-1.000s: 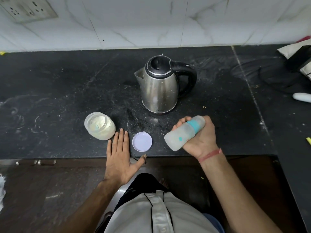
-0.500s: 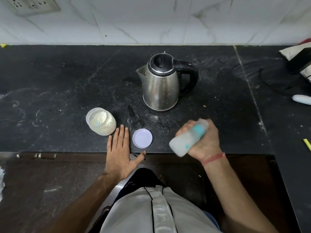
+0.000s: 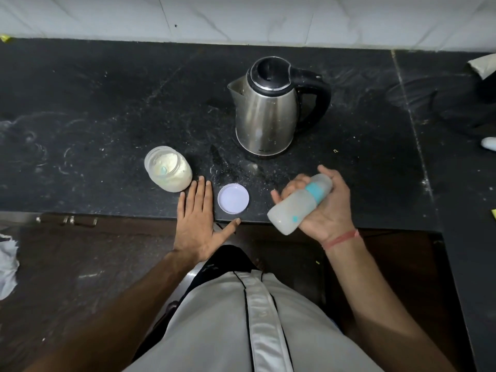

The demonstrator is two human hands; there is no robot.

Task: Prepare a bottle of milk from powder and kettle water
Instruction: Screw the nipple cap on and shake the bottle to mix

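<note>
A: What is the biggest thing on the black counter [image 3: 107, 108]?

B: The steel kettle [image 3: 268, 114]. It stands upright, spout to the left, black handle to the right.

A: And the bottle [image 3: 298, 205]?

B: It is in the right hand [image 3: 326, 210], above the front edge of the counter. Its long axis is tilted: the base points down-left toward the person, the top goes up-right into the hand. It is cloudy white with a teal band near the top.

A: How is that hand?

B: Closed around the upper part of the bottle, palm facing up.

A: The left hand [image 3: 198, 221]?

B: Flat and open on the counter edge, holding nothing, between the open powder jar [image 3: 169, 171] and the round white lid [image 3: 233, 197].
</note>
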